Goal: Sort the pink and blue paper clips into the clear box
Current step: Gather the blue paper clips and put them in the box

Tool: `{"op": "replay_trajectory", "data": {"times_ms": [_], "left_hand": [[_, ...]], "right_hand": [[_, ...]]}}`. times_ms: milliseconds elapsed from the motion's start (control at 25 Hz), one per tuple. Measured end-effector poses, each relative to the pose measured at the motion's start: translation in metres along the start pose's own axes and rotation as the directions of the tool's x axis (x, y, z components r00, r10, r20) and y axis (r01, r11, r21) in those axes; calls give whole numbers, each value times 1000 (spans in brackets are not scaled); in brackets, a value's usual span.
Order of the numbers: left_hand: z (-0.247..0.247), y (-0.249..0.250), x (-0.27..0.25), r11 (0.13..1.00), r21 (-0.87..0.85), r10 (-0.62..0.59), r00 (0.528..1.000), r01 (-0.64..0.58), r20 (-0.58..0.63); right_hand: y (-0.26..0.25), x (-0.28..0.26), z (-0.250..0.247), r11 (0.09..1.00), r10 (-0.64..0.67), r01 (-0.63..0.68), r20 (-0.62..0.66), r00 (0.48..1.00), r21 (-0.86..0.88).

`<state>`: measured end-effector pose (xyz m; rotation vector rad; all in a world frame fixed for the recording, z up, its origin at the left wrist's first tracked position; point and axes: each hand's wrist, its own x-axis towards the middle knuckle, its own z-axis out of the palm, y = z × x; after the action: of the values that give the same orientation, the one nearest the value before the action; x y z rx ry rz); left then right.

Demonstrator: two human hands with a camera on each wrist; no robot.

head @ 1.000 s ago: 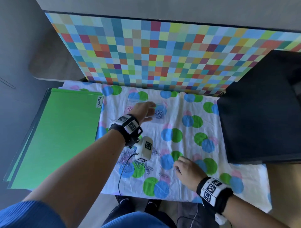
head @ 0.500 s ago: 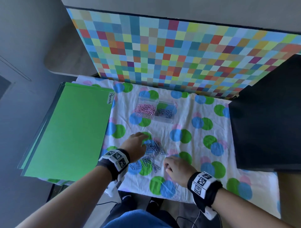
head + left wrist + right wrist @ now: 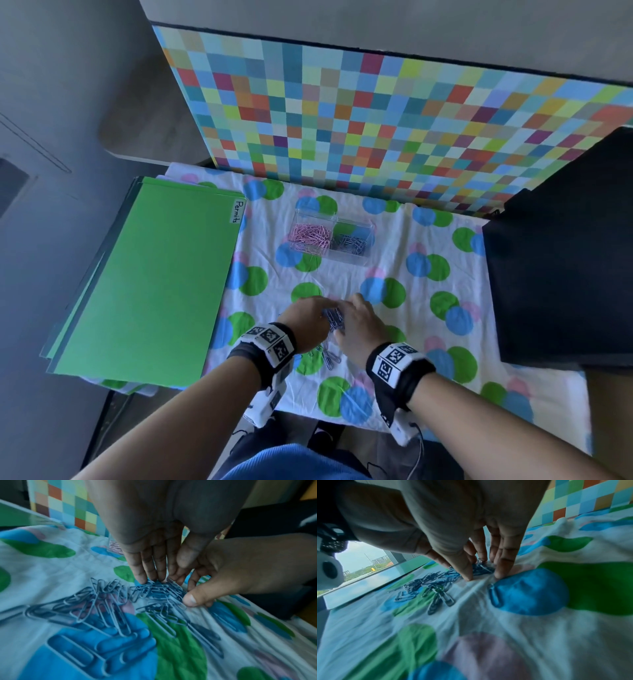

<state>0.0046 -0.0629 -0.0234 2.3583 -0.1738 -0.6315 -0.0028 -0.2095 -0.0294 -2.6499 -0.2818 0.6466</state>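
Observation:
The clear box (image 3: 368,228) stands mid-table with pink clips (image 3: 310,236) in its left compartment and blue clips (image 3: 349,244) in its right. Nearer me, loose blue paper clips (image 3: 102,608) lie spread on the dotted cloth (image 3: 411,342). My two hands meet over a clump of them (image 3: 159,591). The left hand (image 3: 150,580) has straight fingers whose tips press against the clump. From the other side, the right hand (image 3: 483,572) curls thumb and fingers round it. In the head view the left hand (image 3: 308,318) and right hand (image 3: 358,325) hide most of the pile.
A green folder (image 3: 154,281) labelled Permits lies at the left on the cloth. A black object (image 3: 561,260) fills the right side. A multicoloured checkered board (image 3: 376,120) stands behind the box. One blue clip (image 3: 494,597) lies apart near my right fingers.
My left hand came back from the clear box to the loose pile. My right hand slid up and left to meet it, and both now close in on a clump of blue clips.

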Motion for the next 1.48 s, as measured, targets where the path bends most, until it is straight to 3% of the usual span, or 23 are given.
{"op": "replay_trajectory", "data": {"times_ms": [320, 520, 560, 600, 640, 720, 760, 840, 920, 1000, 1040, 1120, 1240, 1480], "left_hand": [[-3, -3, 8, 976, -182, -136, 985, 116, -105], [-7, 3, 15, 911, -382, -234, 956, 154, -174], [-8, 2, 19, 837, -521, -288, 944, 167, -160], [-9, 4, 22, 689, -699, -365, 925, 192, -106], [-11, 6, 23, 479, -850, -430, 903, 219, -9], [-17, 13, 22, 80, -969, -437, 881, 236, 178], [-21, 16, 20, -42, -973, -406, 885, 228, 226], [-29, 17, 15, -160, -968, -355, 904, 194, 240], [-35, 14, 13, -177, -966, -356, 903, 188, 240], [-37, 5, 11, -193, -958, -407, 871, 211, 274], [-36, 1, 10, -212, -954, -436, 853, 213, 287], [-36, -8, 8, -224, -952, -473, 830, 209, 294], [-34, -17, 5, -199, -961, -514, 814, 192, 269], [-31, -21, 0, -174, -971, -523, 820, 165, 233]], "right_hand": [[-1, 13, -2, 1000, 3, -2, -42, 999, 28], [-1, 14, -12, 977, 49, -21, -124, 991, 212], [-4, 15, -18, 964, 37, 7, -162, 986, 264], [-9, 15, -24, 949, 23, 37, -187, 982, 312], [-17, 16, -30, 931, -2, 74, -198, 980, 357], [-33, 17, -41, 883, -70, 141, -173, 982, 448], [-39, 19, -45, 863, -108, 168, -151, 983, 476], [-46, 23, -48, 870, -170, 226, -164, 972, 438], [-42, 27, -51, 878, -176, 274, -268, 947, 393], [-29, 30, -50, 886, -101, 247, -357, 929, 393], [-20, 30, -47, 904, -54, 193, -344, 937, 382], [-6, 26, -36, 968, -24, 67, -173, 985, 243], [-4, 14, -13, 1000, -20, 20, 71, 997, -8], [-17, 17, 1, 995, -28, 28, -8, 1000, 99]]}}
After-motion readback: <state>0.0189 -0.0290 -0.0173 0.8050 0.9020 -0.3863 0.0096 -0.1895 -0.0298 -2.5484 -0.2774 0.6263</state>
